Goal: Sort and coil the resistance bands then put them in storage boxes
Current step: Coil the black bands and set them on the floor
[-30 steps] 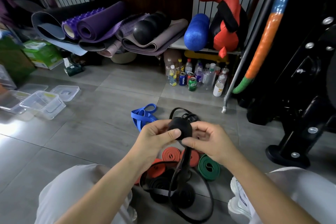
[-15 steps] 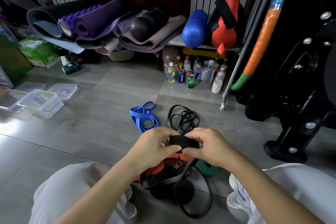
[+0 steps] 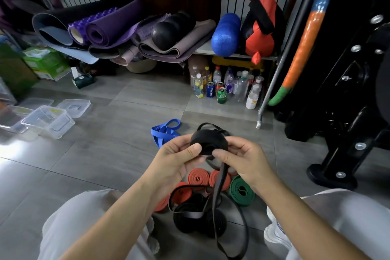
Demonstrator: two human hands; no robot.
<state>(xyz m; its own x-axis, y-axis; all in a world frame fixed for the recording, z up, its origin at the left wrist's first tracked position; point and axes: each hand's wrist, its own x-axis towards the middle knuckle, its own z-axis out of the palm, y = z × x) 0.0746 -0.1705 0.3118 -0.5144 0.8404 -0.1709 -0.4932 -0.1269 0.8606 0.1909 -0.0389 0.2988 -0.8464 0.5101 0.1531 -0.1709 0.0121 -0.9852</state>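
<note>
My left hand (image 3: 176,157) and my right hand (image 3: 242,157) together pinch a partly coiled black band (image 3: 207,142) held above the floor. Its loose tail (image 3: 219,202) hangs down in a long loop between my knees. On the floor below lie coiled orange bands (image 3: 198,178), a coiled green band (image 3: 241,191) and coiled black bands (image 3: 187,220). A loose blue band (image 3: 163,132) lies on the tiles ahead. Another loose black band (image 3: 213,126) shows just behind the coil. Clear plastic storage boxes (image 3: 48,121) stand at the left.
Rolled yoga mats (image 3: 109,31), a blue foam roller (image 3: 225,35) and a red punching bag (image 3: 260,34) fill the back. Several bottles and cans (image 3: 223,87) stand on the floor. Black gym equipment (image 3: 346,133) rises at the right; green boxes (image 3: 45,62) are at the left.
The coil turned in my hands, from face-on to edge-on and now tilted. My hands dropped, then rose slightly. The hanging tail swung a little.
</note>
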